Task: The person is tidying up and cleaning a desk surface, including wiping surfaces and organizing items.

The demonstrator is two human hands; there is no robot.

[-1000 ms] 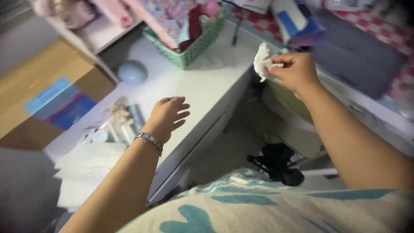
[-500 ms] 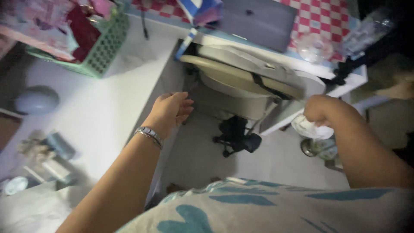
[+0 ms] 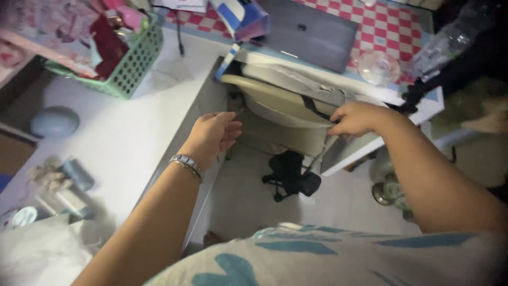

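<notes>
Nearest me, a white crumpled bag (image 3: 37,257) lay half cut off at the desk's (image 3: 121,137) corner. My left hand (image 3: 214,135) hovered loosely open, empty, over the desk edge. My right hand (image 3: 357,117) gripped the cream chair's (image 3: 280,103) rim. Farther back stood a green lattice basket (image 3: 129,66) and a grey laptop (image 3: 309,32); a blue-and-white package (image 3: 241,16) was blurred.

Right hand (image 3: 355,118): fingertips are hidden against the cream chair (image 3: 286,100); whether anything is gripped cannot be told. Chair's front is covered by the desk edge (image 3: 370,151). Green basket (image 3: 129,66) is cut off at the top edge, contents blurred. Small items at the lower left (image 3: 58,188) are too smeared to be identified. Round metal object (image 3: 383,191) is partly hidden behind the right forearm. Top right corner is too dark to be read.
</notes>
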